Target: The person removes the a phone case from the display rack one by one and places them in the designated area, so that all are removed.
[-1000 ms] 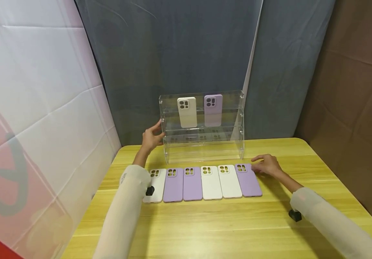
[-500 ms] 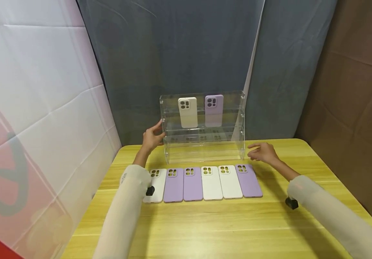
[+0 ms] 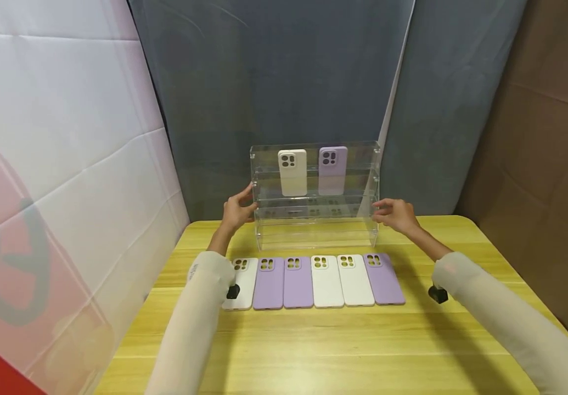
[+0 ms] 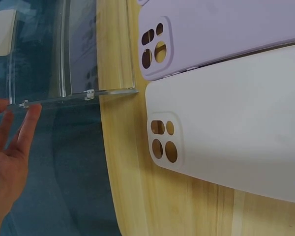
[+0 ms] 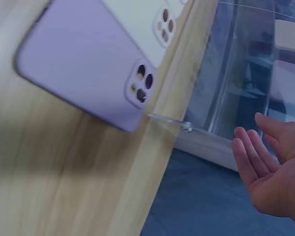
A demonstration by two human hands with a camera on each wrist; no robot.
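A clear acrylic tiered stand is at the back of the table. My left hand touches its left side panel, fingertips along the edge; in the left wrist view the fingers look fairly straight. At the stand's right side, my right hand has its fingertips right at the panel, and the fingers are extended with nothing in the grasp. Upright on an upper tier stand a white phone case and a purple phone case.
Before the stand lies a row of phone cases: a white case partly behind the left sleeve, purple cases, white cases and a purple case at the right end. Fabric curtains enclose the table.
My right hand has left the rightmost purple case and moved up and left to the stand's right side. The left hand stays at the left panel. The view has shifted slightly.
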